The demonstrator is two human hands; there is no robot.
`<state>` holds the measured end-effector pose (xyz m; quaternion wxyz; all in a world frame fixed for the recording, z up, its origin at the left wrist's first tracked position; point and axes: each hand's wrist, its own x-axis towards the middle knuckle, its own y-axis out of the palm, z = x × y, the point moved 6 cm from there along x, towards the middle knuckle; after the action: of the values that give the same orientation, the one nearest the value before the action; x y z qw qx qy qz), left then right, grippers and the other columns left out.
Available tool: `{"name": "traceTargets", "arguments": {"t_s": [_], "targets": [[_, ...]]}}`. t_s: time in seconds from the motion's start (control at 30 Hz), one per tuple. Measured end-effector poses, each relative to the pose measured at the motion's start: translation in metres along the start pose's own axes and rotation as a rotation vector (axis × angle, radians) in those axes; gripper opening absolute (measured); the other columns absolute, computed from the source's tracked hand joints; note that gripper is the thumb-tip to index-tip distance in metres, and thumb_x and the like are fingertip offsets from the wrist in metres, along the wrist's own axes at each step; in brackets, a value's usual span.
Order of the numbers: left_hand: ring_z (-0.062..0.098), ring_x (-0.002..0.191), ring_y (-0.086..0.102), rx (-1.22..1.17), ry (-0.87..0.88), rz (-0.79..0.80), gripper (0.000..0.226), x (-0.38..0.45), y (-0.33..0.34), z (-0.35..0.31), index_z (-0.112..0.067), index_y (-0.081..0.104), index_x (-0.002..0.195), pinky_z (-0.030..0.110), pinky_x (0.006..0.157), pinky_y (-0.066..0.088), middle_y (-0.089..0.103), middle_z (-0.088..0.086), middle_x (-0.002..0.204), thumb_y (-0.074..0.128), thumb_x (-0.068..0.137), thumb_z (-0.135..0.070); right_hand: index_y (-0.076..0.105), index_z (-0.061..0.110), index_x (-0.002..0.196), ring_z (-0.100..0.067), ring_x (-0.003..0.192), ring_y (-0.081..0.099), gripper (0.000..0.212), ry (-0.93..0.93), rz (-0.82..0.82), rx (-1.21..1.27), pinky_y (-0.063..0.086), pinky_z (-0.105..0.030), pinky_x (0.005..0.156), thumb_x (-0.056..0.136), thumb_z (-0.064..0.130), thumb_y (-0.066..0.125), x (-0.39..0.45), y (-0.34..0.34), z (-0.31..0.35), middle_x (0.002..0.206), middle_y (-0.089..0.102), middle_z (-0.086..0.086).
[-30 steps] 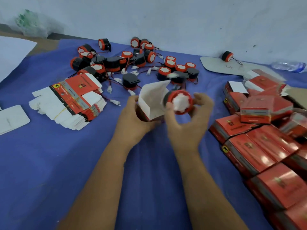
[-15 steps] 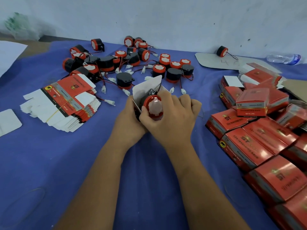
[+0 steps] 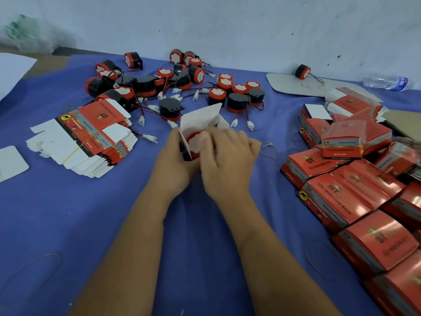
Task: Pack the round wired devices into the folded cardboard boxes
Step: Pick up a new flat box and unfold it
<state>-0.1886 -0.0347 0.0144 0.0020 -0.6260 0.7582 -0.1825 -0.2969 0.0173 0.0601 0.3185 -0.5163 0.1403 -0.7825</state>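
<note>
My left hand (image 3: 173,165) grips an open cardboard box (image 3: 200,119) whose white flaps stand up at the middle of the blue cloth. A round red-and-white device (image 3: 193,142) sits in the box mouth, partly hidden by the flap. My right hand (image 3: 224,160) curls over the box and the device, thumb against the device's white face. A heap of loose round black-and-red devices (image 3: 180,85) with red wires and white plugs lies behind the box.
A banded stack of flat unfolded boxes (image 3: 88,137) lies at the left. Several closed red boxes (image 3: 350,192) are piled at the right. One device (image 3: 302,71) rests on a grey card by the wall, beside a plastic bottle (image 3: 387,82). Rubber bands lie on the cloth.
The device went from held in the air beside the box into the box mouth. My right hand closed over it and both hands dropped lower toward the cloth.
</note>
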Motion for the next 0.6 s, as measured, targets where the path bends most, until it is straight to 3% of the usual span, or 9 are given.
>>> {"name": "traceTargets", "arguments": {"t_s": [0.07, 0.13, 0.2, 0.27, 0.33, 0.4, 0.47, 0.53, 0.6], "targets": [[-0.005, 0.094, 0.064, -0.11, -0.022, 0.061, 0.051, 0.001, -0.004, 0.0, -0.041, 0.056, 0.109, 0.012, 0.076, 0.051, 0.069, -0.024, 0.102, 0.087, 0.071, -0.027, 0.06, 0.019, 0.083, -0.006, 0.069, 0.046, 0.022, 0.26, -0.184, 0.365, 0.033, -0.026, 0.074, 0.093, 0.028, 0.042, 0.002, -0.014, -0.024, 0.074, 0.053, 0.011], [-0.001, 0.104, 0.064, -0.159, -0.034, 0.174, 0.061, 0.002, -0.006, 0.003, -0.041, 0.058, 0.115, 0.019, 0.084, 0.054, 0.069, -0.021, 0.112, 0.089, 0.065, -0.024, 0.051, 0.015, 0.078, -0.003, 0.058, 0.042, 0.023, 0.613, -0.225, 0.697, 0.038, -0.019, 0.061, 0.098, 0.023, 0.045, 0.001, -0.013, -0.055, 0.068, 0.049, 0.013], [0.004, 0.108, 0.065, -0.185, -0.049, 0.294, 0.068, 0.002, -0.004, 0.006, -0.034, 0.059, 0.12, 0.02, 0.084, 0.054, 0.069, -0.015, 0.117, 0.091, 0.062, -0.019, 0.058, 0.007, 0.083, -0.006, 0.053, 0.047, 0.03, 0.879, -0.04, 0.772, 0.042, -0.02, 0.056, 0.102, 0.027, 0.044, -0.002, -0.001, -0.08, 0.067, 0.056, 0.004], [0.005, 0.11, 0.064, -0.172, -0.056, 0.376, 0.068, 0.0, -0.001, 0.006, -0.03, 0.058, 0.124, 0.02, 0.086, 0.054, 0.068, -0.013, 0.119, 0.087, 0.064, -0.017, 0.064, 0.005, 0.109, -0.008, 0.057, 0.06, 0.033, 1.004, 0.135, 0.876, 0.049, -0.023, 0.064, 0.102, 0.031, 0.045, -0.002, 0.011, -0.09, 0.075, 0.068, -0.003], [0.004, 0.111, 0.063, -0.17, -0.058, 0.396, 0.065, -0.002, 0.0, 0.005, -0.032, 0.057, 0.124, 0.019, 0.087, 0.053, 0.068, -0.014, 0.119, 0.083, 0.066, -0.016, 0.05, 0.006, 0.135, -0.013, 0.069, 0.067, 0.039, 1.041, 0.135, 1.086, 0.055, -0.029, 0.077, 0.101, 0.024, 0.051, -0.001, 0.017, -0.089, 0.077, 0.073, -0.004], [0.003, 0.11, 0.063, -0.153, -0.055, 0.38, 0.063, -0.001, 0.0, 0.005, -0.034, 0.057, 0.124, 0.022, 0.089, 0.054, 0.068, -0.015, 0.119, 0.083, 0.071, -0.011, 0.042, 0.003, 0.141, -0.012, 0.07, 0.067, 0.046, 0.993, 0.01, 1.23, 0.055, -0.027, 0.077, 0.098, 0.01, 0.056, 0.001, 0.014, -0.088, 0.069, 0.072, 0.001], [0.002, 0.111, 0.062, -0.102, -0.063, 0.357, 0.061, 0.0, -0.001, 0.005, -0.037, 0.056, 0.125, 0.027, 0.095, 0.052, 0.067, -0.017, 0.119, 0.081, 0.076, -0.011, 0.056, 0.003, 0.128, -0.01, 0.068, 0.067, 0.034, 0.899, -0.071, 1.173, 0.055, -0.022, 0.074, 0.094, 0.003, 0.06, 0.003, 0.006, -0.084, 0.067, 0.071, 0.002], [0.004, 0.114, 0.06, -0.042, -0.084, 0.347, 0.061, 0.001, 0.0, 0.008, -0.037, 0.053, 0.13, 0.032, 0.1, 0.05, 0.066, -0.018, 0.122, 0.08, 0.078, -0.019, 0.069, 0.009, 0.099, -0.008, 0.07, 0.067, 0.013, 0.791, -0.11, 1.018, 0.054, -0.018, 0.073, 0.09, 0.001, 0.064, 0.005, -0.003, -0.077, 0.071, 0.071, 0.001], [0.008, 0.119, 0.058, -0.008, -0.103, 0.346, 0.063, 0.002, 0.002, 0.009, -0.034, 0.048, 0.135, 0.038, 0.103, 0.048, 0.062, -0.015, 0.127, 0.078, 0.081, -0.023, 0.07, 0.014, 0.084, -0.007, 0.075, 0.066, 0.013, 0.648, -0.139, 0.837, 0.053, -0.018, 0.075, 0.087, 0.002, 0.068, 0.008, -0.012, -0.065, 0.077, 0.07, 0.003]]}}
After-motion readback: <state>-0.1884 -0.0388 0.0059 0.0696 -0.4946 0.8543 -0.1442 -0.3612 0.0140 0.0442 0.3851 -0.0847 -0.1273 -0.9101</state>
